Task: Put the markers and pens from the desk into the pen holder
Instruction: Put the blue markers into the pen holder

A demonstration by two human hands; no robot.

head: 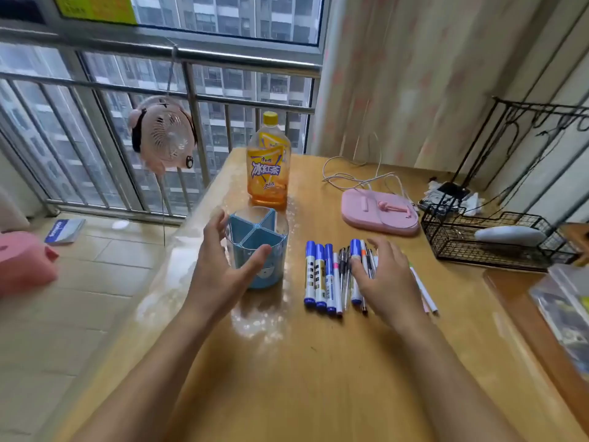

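Observation:
A round blue pen holder (266, 247) with inner dividers stands empty on the wooden desk. My left hand (223, 266) curves around its left and front side, fingers apart, thumb against the front wall. To the right lies a row of pens and markers: three blue-capped white markers (319, 277) side by side, then thin pens (343, 275) and another blue-capped marker (355, 250). My right hand (387, 279) hovers flat over the right part of the row, fingers spread, covering several pens. Two thin pens (425, 290) stick out beyond that hand on the right.
An orange iced-tea bottle (268, 164) stands just behind the holder. A pink stand (379, 212) with white cables lies at the back right. A black wire basket (487, 240) sits at the right edge. A pink fan (164, 135) hangs on the window rail.

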